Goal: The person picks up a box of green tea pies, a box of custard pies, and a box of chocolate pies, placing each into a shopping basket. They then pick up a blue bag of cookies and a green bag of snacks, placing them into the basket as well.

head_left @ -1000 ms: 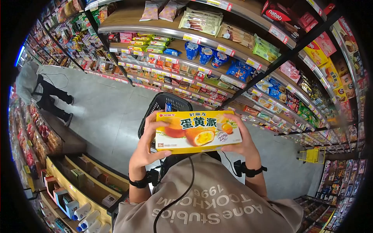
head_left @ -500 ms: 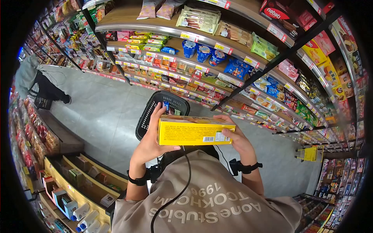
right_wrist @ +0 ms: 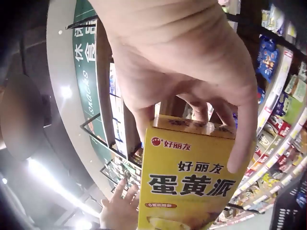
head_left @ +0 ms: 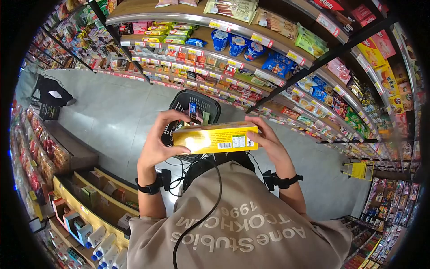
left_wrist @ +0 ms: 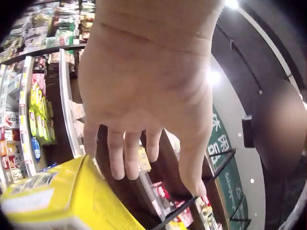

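Note:
A yellow box of egg yolk pies [head_left: 204,142] is held up before my chest, its narrow printed side with a barcode facing me in the head view. My right hand [head_left: 272,142] grips its right end; in the right wrist view the thumb and fingers clasp the box [right_wrist: 187,191] around its end. My left hand [head_left: 154,142] is around the other end, fingers above and thumb below. In the left wrist view that hand [left_wrist: 144,91] has its fingers spread and extended, just off the box [left_wrist: 103,201].
A black shopping basket [head_left: 214,104] with a few packages stands on the floor behind the box. Snack shelves [head_left: 165,23] curve along the front and right. A low wooden display [head_left: 76,199] is at left. Another person [head_left: 49,92] is at far left, a yellow cart [head_left: 358,170] at right.
The box has turned from its pictured front to its barcode side and shifted left. The left hand's fingers have spread away from it, while the right hand keeps its grip.

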Tool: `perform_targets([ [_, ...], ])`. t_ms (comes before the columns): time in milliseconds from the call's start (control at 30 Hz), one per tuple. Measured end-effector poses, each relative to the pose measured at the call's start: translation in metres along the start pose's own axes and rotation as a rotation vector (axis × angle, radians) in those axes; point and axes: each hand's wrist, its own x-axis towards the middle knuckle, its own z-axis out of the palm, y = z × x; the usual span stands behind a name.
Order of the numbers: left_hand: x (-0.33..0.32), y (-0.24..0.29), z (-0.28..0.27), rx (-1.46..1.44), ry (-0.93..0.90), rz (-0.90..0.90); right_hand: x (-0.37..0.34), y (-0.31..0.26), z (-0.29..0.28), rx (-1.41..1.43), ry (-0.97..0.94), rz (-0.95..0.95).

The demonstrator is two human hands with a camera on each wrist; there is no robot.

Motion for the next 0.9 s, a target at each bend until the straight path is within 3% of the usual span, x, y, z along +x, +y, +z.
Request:
perform_targets([
  [100, 0.012, 0.012, 0.003, 0.308, -0.252, 0.028, 0.0, 0.007, -0.001, -0.025, 0.035, 0.018],
  [200, 0.009, 0.003, 0.015, 0.649, -0.435, -0.061, 0.007, 0.018, -0.002, -0.05, 0.085, 0.002],
  [367, 0.004, -0.017, 0.025, 0.844, -0.428, -0.111, 0.016, 0.015, -0.003, -0.069, 0.11, 0.229],
  [433, 0.007, -0.03, 0.023, 0.868, -0.426, -0.199, 0.018, 0.016, -0.001, -0.115, 0.065, 0.195],
  [533, 0.013, -0.06, -0.01, 0.617, -0.397, -0.137, 0.022, 0.031, -0.008, -0.03, -0.003, 0.191],
  [600, 0.008, -0.121, -0.041, 0.283, -0.37, -0.378, 0.023, 0.036, -0.013, 0.019, -0.016, 0.193],
  [667, -0.003, -0.17, -0.063, 0.142, -0.236, -0.551, 0.023, 0.036, -0.017, 0.01, 0.007, 0.184],
  [733, -0.021, -0.24, -0.088, 0.297, -0.094, -0.643, 0.023, 0.044, -0.028, -0.031, -0.016, 0.169],
  [800, -0.042, -0.28, -0.089, 0.169, 0.113, -0.869, 0.022, 0.048, -0.036, -0.055, 0.0, 0.171],
  [900, -0.097, -0.401, -0.1, 0.059, 0.216, -1.037, 0.01, 0.054, -0.043, -0.049, 0.098, 0.218],
])
